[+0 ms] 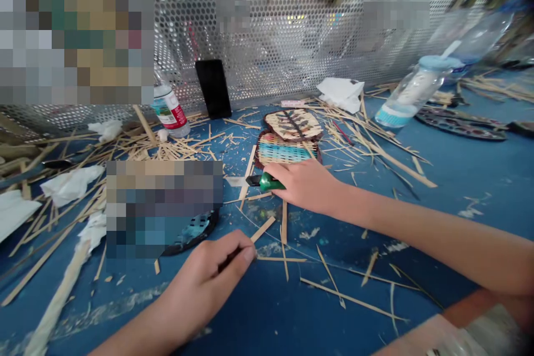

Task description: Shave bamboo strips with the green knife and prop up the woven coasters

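My left hand [214, 272] is closed, thumb against forefinger, pinching a short flat wooden strip [264, 228] that sticks out beyond the fingertips. Farther up, my right hand [302, 184] wraps around a green utility knife [270, 181]. Its blade [236, 181] points left, close over a strip lying on the blue tabletop [275, 311]. Just beyond the right hand lie two small woven pieces, one with blue bands [286, 151], the other pale with a dark leaf-like pattern [294, 124].
A dark phone [213, 89] leans against the perforated metal screen [267, 39]. Bottles stand at left [170, 108] and right [411, 94]. Crumpled tissues [342, 94], loose strips [179, 147] and a dark-rimmed round piece [196, 233] lie about. Another person's arm may be at lower right [467, 317].
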Motion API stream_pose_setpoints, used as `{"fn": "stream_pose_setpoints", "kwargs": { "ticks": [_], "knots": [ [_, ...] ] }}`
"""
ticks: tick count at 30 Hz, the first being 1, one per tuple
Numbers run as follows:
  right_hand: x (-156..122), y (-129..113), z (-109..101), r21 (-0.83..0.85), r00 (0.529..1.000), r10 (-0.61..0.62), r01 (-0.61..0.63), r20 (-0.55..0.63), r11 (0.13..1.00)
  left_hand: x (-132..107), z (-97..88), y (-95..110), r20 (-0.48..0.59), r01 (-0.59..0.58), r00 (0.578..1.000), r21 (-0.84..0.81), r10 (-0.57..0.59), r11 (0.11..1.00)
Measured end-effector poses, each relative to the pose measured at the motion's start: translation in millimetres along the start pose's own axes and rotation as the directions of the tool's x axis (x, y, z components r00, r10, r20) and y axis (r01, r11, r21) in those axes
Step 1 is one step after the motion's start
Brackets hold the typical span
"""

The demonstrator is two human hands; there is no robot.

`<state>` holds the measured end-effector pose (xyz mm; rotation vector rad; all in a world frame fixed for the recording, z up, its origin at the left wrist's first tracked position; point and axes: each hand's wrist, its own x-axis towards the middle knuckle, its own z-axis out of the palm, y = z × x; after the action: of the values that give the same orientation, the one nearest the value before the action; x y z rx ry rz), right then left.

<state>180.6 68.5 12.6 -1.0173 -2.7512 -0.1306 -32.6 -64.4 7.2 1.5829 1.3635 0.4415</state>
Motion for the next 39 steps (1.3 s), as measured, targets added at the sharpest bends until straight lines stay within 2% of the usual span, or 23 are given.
{"fn": "stream_pose_setpoints", "kwargs": {
  "ticks": [2,4,6,9,11,14,16,19,23,25,27,29,31,33,34,36,39],
  "knots": [
    [-5,-9,-14,0.180,0.994,0.083,-0.069,-0.073,0.981,1,0.4,-3,-0.050,-0.003,0.999,-0.098,-0.002,0.995],
    [-11,-20,-30,0.432,0.981,0.166,-0.107,-0.103,0.895,3,1.5,-5,-0.079,0.004,0.997,-0.188,-0.019,0.982],
    [-15,-30,-45,0.696,0.975,0.203,-0.088,-0.086,0.713,6,3.1,-7,-0.088,-0.006,0.996,-0.235,-0.015,0.972],
    [-18,-40,-59,0.950,0.979,0.204,-0.048,-0.018,0.310,10,5.5,-8,-0.135,-0.095,0.989,-0.268,0.061,0.959],
    [-18,-42,-63,0.997,0.977,0.212,-0.049,0.036,0.058,10,6.3,-7,-0.172,-0.150,0.979,-0.269,0.105,0.952],
    [-17,-41,-64,0.977,0.962,0.245,-0.070,0.120,-0.202,6,7.4,-5,-0.171,-0.185,0.974,-0.208,0.150,0.960],
    [-17,-42,-60,0.948,0.959,0.235,-0.082,0.159,-0.306,2,9.0,-4,-0.159,-0.196,0.972,-0.129,0.175,0.972],
    [-18,-47,-51,0.925,0.965,0.174,-0.123,0.196,-0.358,-3,13.0,-4,-0.149,-0.161,0.977,-0.027,0.156,0.987],
    [-16,-49,-39,0.923,0.959,0.107,-0.217,0.263,-0.318,-5,16.7,-5,-0.123,-0.111,0.987,-0.052,0.104,0.992],
    [-13,-41,-35,0.937,0.952,0.118,-0.247,0.282,-0.245,-5,16.5,-4,-0.147,-0.110,0.985,-0.115,0.092,0.987],
    [-8,-25,-30,0.962,0.946,0.177,-0.264,0.273,-0.073,-3,15.3,-3,-0.193,-0.103,0.979,-0.191,0.065,0.976],
    [-5,-9,-25,0.942,0.938,0.288,-0.258,0.191,0.217,0,13.4,-2,-0.242,-0.082,0.970,-0.276,0.014,0.958],
    [-4,1,-20,0.807,0.934,0.357,-0.234,0.031,0.542,4,10.9,-3,-0.284,-0.068,0.958,-0.367,-0.043,0.928],
    [-9,-1,-17,0.593,0.953,0.294,-0.197,-0.071,0.781,8,8.0,-4,-0.296,-0.058,0.951,-0.442,-0.085,0.895],
    [-12,-6,-15,0.489,0.971,0.227,-0.160,-0.080,0.858,10,6.5,-4,-0.295,-0.048,0.950,-0.472,-0.106,0.880],
    [-18,-19,-13,0.326,0.994,0.098,-0.078,-0.044,0.942,14,3.7,-6,-0.283,-0.017,0.947,-0.516,-0.152,0.856],
    [-22,-32,-12,0.231,0.999,0.031,-0.032,0.011,0.972,18,1.4,-9,-0.258,0.022,0.945,-0.561,-0.200,0.828]
  ]
}}
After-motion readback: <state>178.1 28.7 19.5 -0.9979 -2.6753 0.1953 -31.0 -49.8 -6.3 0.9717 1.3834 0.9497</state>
